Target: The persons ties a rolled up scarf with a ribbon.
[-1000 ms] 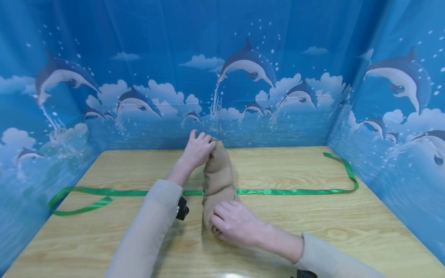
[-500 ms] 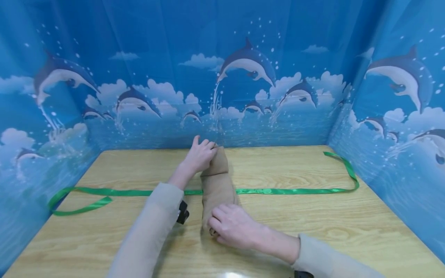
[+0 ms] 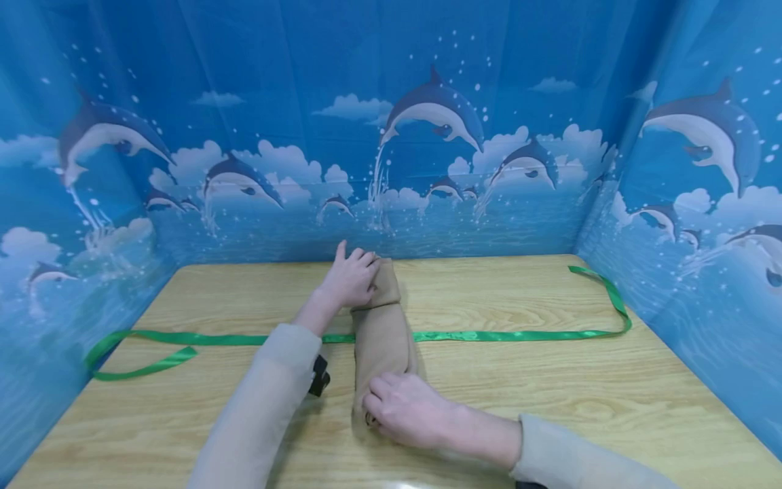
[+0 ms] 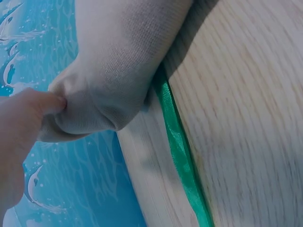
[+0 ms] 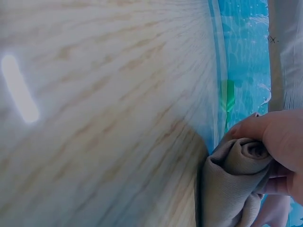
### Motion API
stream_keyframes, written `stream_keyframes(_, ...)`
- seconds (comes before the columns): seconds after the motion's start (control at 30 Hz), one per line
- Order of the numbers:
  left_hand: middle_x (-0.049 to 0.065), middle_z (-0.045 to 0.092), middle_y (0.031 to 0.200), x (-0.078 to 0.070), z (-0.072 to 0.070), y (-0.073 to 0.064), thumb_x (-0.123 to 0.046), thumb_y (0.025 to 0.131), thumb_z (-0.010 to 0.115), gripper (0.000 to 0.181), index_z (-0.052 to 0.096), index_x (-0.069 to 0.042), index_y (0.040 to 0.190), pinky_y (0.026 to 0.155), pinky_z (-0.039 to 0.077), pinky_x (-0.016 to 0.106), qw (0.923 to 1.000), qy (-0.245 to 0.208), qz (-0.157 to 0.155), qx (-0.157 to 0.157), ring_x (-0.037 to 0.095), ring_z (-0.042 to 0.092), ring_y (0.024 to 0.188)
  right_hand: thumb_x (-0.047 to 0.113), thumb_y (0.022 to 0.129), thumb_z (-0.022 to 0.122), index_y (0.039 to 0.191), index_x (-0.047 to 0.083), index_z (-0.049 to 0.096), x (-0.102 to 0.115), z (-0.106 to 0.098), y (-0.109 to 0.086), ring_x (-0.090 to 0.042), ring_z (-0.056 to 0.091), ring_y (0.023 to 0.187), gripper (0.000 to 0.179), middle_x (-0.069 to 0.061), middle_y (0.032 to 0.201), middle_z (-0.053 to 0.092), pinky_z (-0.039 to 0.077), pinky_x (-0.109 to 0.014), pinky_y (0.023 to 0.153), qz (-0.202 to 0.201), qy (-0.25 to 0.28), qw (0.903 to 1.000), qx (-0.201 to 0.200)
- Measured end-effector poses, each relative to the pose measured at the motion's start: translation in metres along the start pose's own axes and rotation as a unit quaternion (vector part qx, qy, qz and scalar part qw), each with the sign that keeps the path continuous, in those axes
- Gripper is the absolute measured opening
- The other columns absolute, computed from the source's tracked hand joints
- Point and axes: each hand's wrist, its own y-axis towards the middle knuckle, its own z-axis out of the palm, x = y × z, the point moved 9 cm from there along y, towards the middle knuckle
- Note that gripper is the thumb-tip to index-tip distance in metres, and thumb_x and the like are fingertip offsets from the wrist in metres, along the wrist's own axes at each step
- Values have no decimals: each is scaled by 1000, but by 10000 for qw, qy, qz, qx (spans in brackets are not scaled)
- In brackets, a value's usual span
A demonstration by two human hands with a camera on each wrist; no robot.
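A rolled-up brown cloth (image 3: 383, 343) lies lengthwise away from me in the middle of the table, across a green ribbon (image 3: 495, 336). My left hand (image 3: 349, 280) pinches the far end of the roll; in the left wrist view its thumb presses into the knit fabric (image 4: 128, 56). At the near end, my right hand (image 3: 406, 411) grips the roll. The right wrist view shows the coiled layers of this end (image 5: 234, 184) beside the fingers of my right hand (image 5: 279, 146). The ribbon's middle is hidden under the cloth.
The ribbon's left end loops back on the wooden table (image 3: 550, 401), and its right end curves toward the far right corner. A blue dolphin-print curtain (image 3: 293, 136) stands around the back and sides.
The roll's far part has come down flatter, with a fold across it, and its middle looks smoother. My left hand has dropped slightly with it; my right hand has shifted slightly nearer.
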Motion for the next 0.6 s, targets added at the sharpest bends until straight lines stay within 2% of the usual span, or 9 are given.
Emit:
stream_keyframes(0.13,7,54,121,-4,-2,0,-25,92,53,41,53,-11,131,102,22,60,9997,208,88,-130,27,47,112,28,71,72,80,15,63,1,0,1,-7,48,66,18,6,76,53,37,-15,50,-16,31,10000,12)
stream_keyframes(0.27,6,55,122,-6,-1,2,-21,93,54,37,55,-13,129,101,26,57,9987,477,31,-154,26,47,112,27,71,71,79,15,63,3,0,1,-7,48,65,16,6,75,52,37,-16,49,-97,-10,10000,0)
stream_keyframes(0.33,4,57,122,-6,0,3,-19,92,56,34,59,-14,126,99,31,52,9978,608,27,-280,25,49,109,28,72,70,80,15,63,3,1,1,-7,48,66,16,6,75,52,38,-16,50,-126,-31,9999,27)
stream_keyframes(0.4,4,61,116,-6,-1,3,-15,90,59,27,65,-13,116,92,37,45,9967,665,54,-468,24,51,102,29,73,70,80,16,63,4,2,1,-7,48,67,17,6,76,53,39,-16,52,-150,-61,9998,64)
stream_keyframes(0.5,3,66,102,-5,-2,3,-11,87,62,14,72,-11,97,79,41,38,9951,657,126,-724,21,53,91,31,74,69,82,16,64,5,2,1,-7,49,68,17,6,77,54,41,-16,54,-173,-120,9997,121)
stream_keyframes(0.6,3,68,89,-3,-2,4,-9,85,63,11,72,-10,79,72,41,36,9952,567,125,-789,20,55,82,32,74,69,81,16,64,5,2,2,-7,49,68,18,6,76,54,41,-16,53,-184,-174,9996,127)
